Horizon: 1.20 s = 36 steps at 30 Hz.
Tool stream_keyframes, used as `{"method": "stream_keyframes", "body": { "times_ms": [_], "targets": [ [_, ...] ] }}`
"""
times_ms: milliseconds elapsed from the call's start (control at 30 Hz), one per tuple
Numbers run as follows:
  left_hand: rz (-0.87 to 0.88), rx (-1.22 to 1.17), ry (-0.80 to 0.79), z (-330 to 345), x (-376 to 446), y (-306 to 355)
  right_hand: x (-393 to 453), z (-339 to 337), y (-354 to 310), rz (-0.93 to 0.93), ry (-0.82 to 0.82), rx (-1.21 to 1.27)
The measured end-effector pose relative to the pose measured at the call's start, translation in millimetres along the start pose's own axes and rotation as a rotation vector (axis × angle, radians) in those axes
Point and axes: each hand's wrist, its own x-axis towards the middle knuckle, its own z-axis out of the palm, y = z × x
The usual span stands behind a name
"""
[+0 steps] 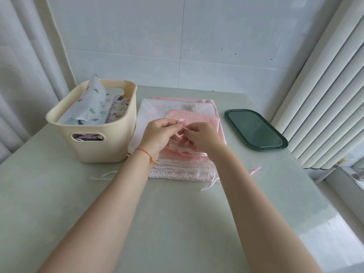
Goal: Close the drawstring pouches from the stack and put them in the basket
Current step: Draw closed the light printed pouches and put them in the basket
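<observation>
Grip: left hand (157, 133) and right hand (202, 137) each pinch the pink drawstring (181, 123) over the pouch stack (197, 115), beside the basket (102, 142).

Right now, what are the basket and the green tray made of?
Basket: looks like cream plastic, matte, with smooth moulded walls and cut-out handles. Tray: probably dark green plastic, slightly glossy, with a raised moulded rim; painted metal can't be ruled out.

Hands (178, 134) pinching pink drawstring (182, 123)
</observation>
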Motion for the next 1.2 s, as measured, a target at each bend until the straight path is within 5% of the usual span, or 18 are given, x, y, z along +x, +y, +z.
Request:
{"method": "stream_keyframes", "body": {
  "times_ms": [233, 567, 800, 933, 1000, 1200],
  "targets": [
    [-0.071, -0.113, 0.051, -4.6, 6.8, -2.5, 0.6, -19.9, 7.4, 0.032, -0.217, 0.309],
    [-0.103, -0.167, 0.048, -5.6, 9.1, -5.9, 3.6, -26.9, 4.4, -0.058, 0.123, -0.047],
    [-0.121, -0.145, 0.092, -2.7, 10.8, -10.3, 4.8, -40.9, -5.2, -0.005, 0.194, 1.006],
    [-0.125, -0.135, 0.100, -0.3, 10.5, -11.5, -2.0, -43.3, -8.9, -0.044, 0.056, 1.245],
    [-0.126, -0.160, 0.109, 0.5, 9.6, -12.6, -3.8, -41.9, -8.3, -0.003, 0.046, 1.032],
    [-0.135, -0.246, 0.163, -1.5, 7.8, -13.8, -5.2, -28.5, -4.7, -0.163, 0.024, -0.218]
  ]
}}
